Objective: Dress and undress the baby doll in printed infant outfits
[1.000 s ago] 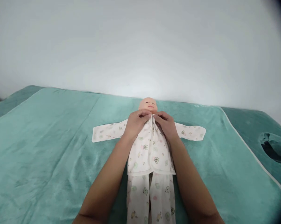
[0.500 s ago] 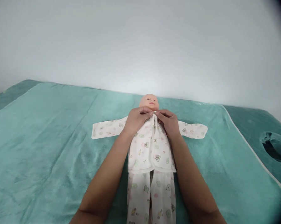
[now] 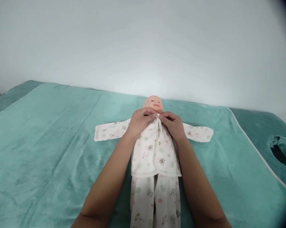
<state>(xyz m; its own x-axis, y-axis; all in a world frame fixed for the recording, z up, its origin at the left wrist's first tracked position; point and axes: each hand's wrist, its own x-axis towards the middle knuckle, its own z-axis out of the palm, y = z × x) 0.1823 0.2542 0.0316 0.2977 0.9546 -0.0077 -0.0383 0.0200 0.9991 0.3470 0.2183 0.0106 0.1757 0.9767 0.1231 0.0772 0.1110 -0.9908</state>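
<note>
A baby doll (image 3: 154, 102) lies on its back, its head towards the wall. It wears a white printed baby shirt (image 3: 150, 155) and matching trousers (image 3: 143, 202); both sleeves stretch out sideways. At the collar, my left hand (image 3: 143, 120) pinches the shirt's left front edge between thumb and fingers. Opposite it, my right hand (image 3: 172, 123) pinches the other front edge, fingertips almost touching those of the left. Below the collar the two front edges lie close together down the middle. Whatever fastener sits between my fingertips is too small to make out.
A green plush blanket (image 3: 57, 142) with pale edging covers the surface under the doll. A plain white wall (image 3: 133, 44) rises behind it. On the darker green cover at the right lies a clear, round object with a black band (image 3: 282, 153).
The whole view has shifted slightly, so the doll and shirt appear a little farther right. Both hands keep their pinch at the collar.
</note>
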